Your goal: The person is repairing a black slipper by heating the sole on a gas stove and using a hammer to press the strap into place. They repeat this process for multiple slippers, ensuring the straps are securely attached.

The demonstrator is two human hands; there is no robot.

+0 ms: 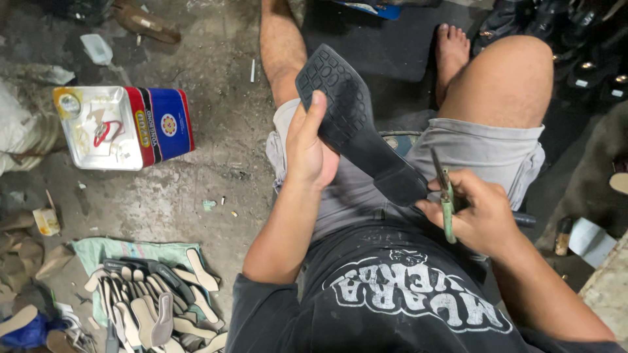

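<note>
Left hand (pixel 307 153) gripped black shoe sole (pixel 350 121) over the lap, tread up | long axis ran toe-away to heel-near | right hand (pixel 481 216) closed on green-handled tool (pixel 447 202), probably a blade, touching the heel end.

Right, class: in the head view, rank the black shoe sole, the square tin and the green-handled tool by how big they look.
1. square tin and black shoe sole: look alike, and the sole sits nearer the camera, so unranked.
2. green-handled tool, clearly smallest.
</note>
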